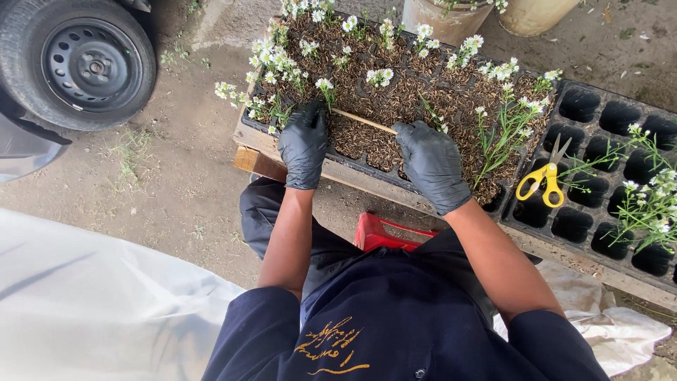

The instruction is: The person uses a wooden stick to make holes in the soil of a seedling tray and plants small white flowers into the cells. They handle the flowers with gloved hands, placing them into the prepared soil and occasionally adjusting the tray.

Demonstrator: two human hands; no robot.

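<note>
We saw both hands in black gloves over a black seedling tray (pixel 352 166) of husk-covered soil. The left hand (pixel 304 143) lay fingers together, pressed on the soil. The right hand (pixel 431 164) pinched a thin wooden stick (pixel 364 121) slanting across the cells between them. Yellow-handled scissors (pixel 544 178) rested on an emptier tray (pixel 599 212) beside it.

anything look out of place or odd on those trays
The yellow scissors lie open across the empty cells of the black tray, not set aside. Otherwise nothing stands out: both hands work at the filled seedling tray.
</note>
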